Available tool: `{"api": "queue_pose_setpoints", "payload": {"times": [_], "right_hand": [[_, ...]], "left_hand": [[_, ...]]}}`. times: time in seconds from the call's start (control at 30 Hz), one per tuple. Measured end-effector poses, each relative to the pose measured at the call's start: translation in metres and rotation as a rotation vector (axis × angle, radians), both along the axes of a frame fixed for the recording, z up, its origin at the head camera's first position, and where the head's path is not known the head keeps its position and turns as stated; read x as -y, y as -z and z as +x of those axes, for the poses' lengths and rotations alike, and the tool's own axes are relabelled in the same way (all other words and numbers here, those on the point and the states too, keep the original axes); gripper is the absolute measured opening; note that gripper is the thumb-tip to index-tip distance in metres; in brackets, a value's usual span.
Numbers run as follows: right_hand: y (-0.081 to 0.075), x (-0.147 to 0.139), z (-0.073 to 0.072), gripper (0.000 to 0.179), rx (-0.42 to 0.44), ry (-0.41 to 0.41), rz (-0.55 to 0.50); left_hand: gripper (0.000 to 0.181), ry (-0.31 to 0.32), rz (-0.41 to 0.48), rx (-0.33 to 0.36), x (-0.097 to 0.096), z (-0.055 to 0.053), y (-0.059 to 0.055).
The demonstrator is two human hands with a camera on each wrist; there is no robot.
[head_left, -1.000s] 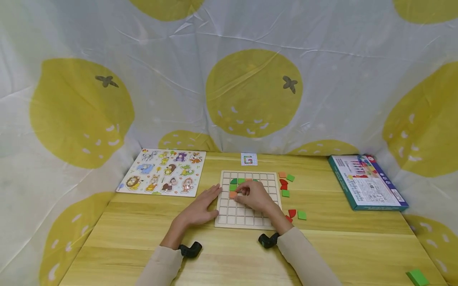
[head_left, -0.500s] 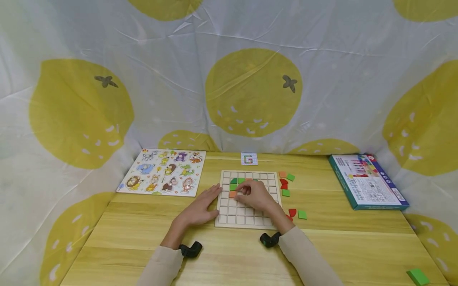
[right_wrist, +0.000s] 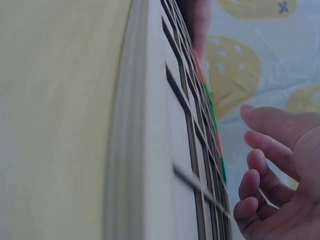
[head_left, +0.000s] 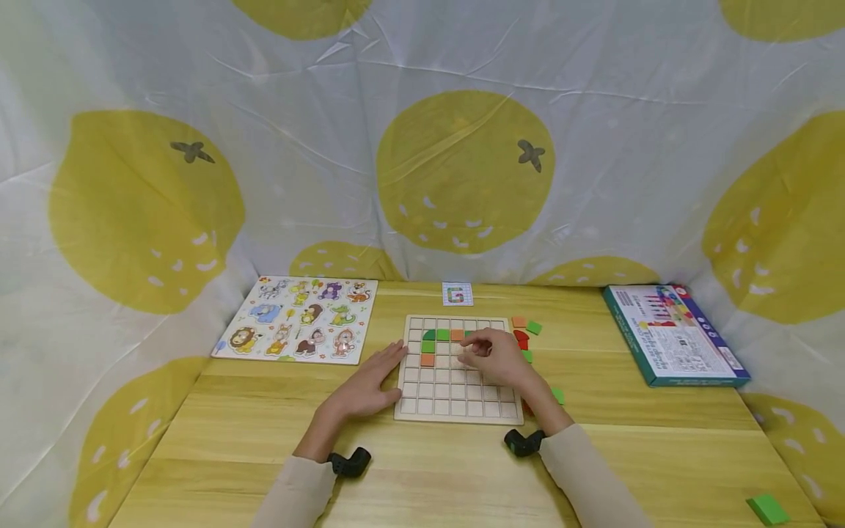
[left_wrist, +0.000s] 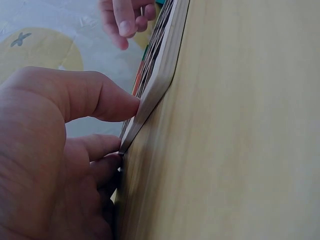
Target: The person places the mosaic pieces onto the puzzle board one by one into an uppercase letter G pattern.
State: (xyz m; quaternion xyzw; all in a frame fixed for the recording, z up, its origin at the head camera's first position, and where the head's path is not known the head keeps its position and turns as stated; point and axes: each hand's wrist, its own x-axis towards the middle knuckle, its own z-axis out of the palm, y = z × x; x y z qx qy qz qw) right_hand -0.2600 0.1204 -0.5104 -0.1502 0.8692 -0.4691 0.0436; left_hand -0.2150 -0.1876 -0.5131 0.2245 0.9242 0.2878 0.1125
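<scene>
Tiles (head_left: 443,334) are set toward the far edge of a grid board (head_left: 436,390), whose left edge is touched by the left hand (head_left: 367,383), fingers extended; above the board, the right hand (head_left: 499,359) is held empty, thumb and fingers slightly apart.

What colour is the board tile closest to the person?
Orange; this tile shows best in the head view.

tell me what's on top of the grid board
Four green tiles, one partly hidden by the right hand, and two orange tiles show on the board. The hand covers some cells toward the right; whether tiles lie there can't be seen.
</scene>
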Motion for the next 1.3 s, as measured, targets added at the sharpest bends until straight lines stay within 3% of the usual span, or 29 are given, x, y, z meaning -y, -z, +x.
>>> {"api": "queue_pose_setpoints", "payload": {"times": [0.7,1.3], "right_hand": [[0.000,-0.100,-0.018,0.030,0.020,0.163,0.107],[0.009,-0.134,-0.038,0.048,0.002,0.208,0.209]], "left_hand": [[0.081,-0.001,0.012,0.004,-0.002,-0.001,0.004],[0.080,0.002,0.017,-0.008,0.000,0.002,0.001]]}}
